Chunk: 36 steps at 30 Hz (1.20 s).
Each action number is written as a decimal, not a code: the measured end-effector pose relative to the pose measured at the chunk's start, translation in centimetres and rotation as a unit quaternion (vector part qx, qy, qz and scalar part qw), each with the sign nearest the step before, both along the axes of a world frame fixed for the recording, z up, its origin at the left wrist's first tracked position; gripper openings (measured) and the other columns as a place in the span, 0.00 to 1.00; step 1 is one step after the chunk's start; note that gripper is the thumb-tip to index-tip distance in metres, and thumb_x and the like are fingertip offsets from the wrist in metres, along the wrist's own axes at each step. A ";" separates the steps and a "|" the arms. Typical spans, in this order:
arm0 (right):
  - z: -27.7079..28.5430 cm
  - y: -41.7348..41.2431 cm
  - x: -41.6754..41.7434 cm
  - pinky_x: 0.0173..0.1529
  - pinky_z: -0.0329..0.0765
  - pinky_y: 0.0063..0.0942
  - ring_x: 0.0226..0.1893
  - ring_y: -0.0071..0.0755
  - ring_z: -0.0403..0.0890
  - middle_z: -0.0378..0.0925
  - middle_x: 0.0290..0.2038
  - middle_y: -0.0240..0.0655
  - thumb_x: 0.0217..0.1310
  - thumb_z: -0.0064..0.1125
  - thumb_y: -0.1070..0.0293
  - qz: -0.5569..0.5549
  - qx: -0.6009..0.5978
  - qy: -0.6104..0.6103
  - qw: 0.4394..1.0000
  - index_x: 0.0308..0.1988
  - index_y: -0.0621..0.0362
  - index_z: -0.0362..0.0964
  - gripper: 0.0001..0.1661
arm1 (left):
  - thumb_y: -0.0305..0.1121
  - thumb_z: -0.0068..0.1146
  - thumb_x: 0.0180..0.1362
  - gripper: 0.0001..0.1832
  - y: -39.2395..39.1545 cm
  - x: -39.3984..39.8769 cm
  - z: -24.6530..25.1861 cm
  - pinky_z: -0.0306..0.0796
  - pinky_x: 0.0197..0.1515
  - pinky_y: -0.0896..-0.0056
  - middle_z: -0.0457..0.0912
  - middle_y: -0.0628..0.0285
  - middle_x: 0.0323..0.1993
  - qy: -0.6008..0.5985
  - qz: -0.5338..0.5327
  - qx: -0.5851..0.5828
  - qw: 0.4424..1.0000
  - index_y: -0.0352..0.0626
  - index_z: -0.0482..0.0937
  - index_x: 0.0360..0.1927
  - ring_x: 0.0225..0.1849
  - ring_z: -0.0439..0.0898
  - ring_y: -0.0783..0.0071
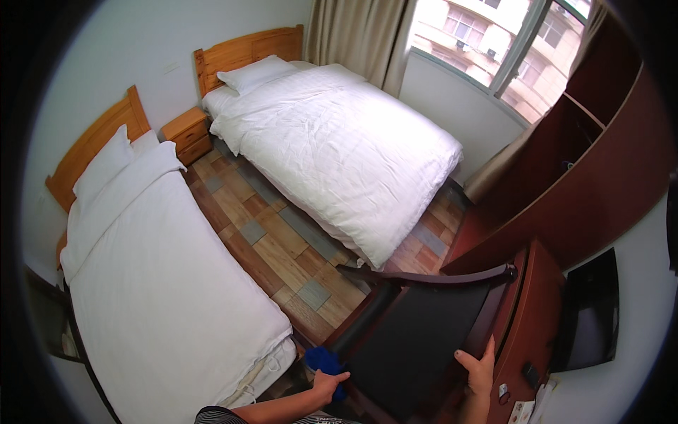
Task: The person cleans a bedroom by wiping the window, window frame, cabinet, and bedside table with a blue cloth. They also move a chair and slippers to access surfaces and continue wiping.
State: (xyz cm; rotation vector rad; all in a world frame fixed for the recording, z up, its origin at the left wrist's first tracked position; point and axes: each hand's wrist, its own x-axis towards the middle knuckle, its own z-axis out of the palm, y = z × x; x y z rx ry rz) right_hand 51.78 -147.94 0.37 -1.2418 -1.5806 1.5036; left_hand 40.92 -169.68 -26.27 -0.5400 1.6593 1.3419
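My left hand (pixel 329 386) holds a bunched blue cloth (pixel 321 359) against the near left side of a chair (pixel 418 339). The chair has a dark wooden frame and a smooth black panel. My right hand (pixel 479 368) grips the chair's right side, thumb on the near face and fingers over the frame's outer edge. Part of the cloth is hidden behind my left hand. Right beside the chair runs a reddish-brown wooden desk (pixel 535 318).
Two beds with white duvets (pixel 175 297) (pixel 339 153) stand left and ahead, a wooden nightstand (pixel 188 135) between their headboards. A wall-mounted-looking television (pixel 590 312) and small items (pixel 529 374) are at the desk. An open-fronted cabinet (pixel 556 196) stands near the window (pixel 492 47).
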 end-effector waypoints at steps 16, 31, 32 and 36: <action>0.1 1.6 4.9 0.52 0.69 0.27 0.48 0.44 0.71 0.68 0.50 0.52 0.32 0.54 0.77 -0.014 0.080 -0.094 0.992 0.60 0.79 0.50 0.49 | 0.41 0.68 0.40 0.37 3.2 5.2 2.5 0.70 0.47 0.63 0.75 0.45 0.45 0.004 -0.151 -0.163 0.975 0.28 0.66 0.50 0.45 0.75 0.55; -2.7 9.0 -3.4 0.52 0.67 0.26 0.49 0.43 0.71 0.66 0.53 0.49 0.34 0.48 0.84 -0.027 0.058 -0.085 0.994 0.62 0.73 0.49 0.48 | 0.35 0.65 0.40 0.16 10.8 1.2 -3.8 0.60 0.22 0.67 0.72 0.62 0.16 -0.050 -0.127 0.046 0.990 0.32 0.73 0.16 0.19 0.68 0.75; -3.2 9.2 -4.1 0.53 0.67 0.26 0.49 0.43 0.71 0.66 0.53 0.49 0.33 0.48 0.84 -0.028 0.061 -0.080 0.995 0.62 0.72 0.48 0.48 | 0.33 0.64 0.40 0.14 11.0 0.9 -3.6 0.58 0.21 0.68 0.69 0.64 0.15 -0.020 -0.085 0.032 0.996 0.34 0.72 0.15 0.18 0.66 0.76; -3.9 8.4 -8.3 0.53 0.67 0.27 0.49 0.42 0.70 0.65 0.53 0.47 0.34 0.49 0.84 -0.031 0.067 -0.068 0.995 0.62 0.71 0.49 0.48 | 0.32 0.64 0.39 0.13 10.7 -1.9 -5.8 0.58 0.21 0.69 0.68 0.65 0.14 -0.039 -0.096 0.056 0.993 0.36 0.71 0.14 0.18 0.66 0.76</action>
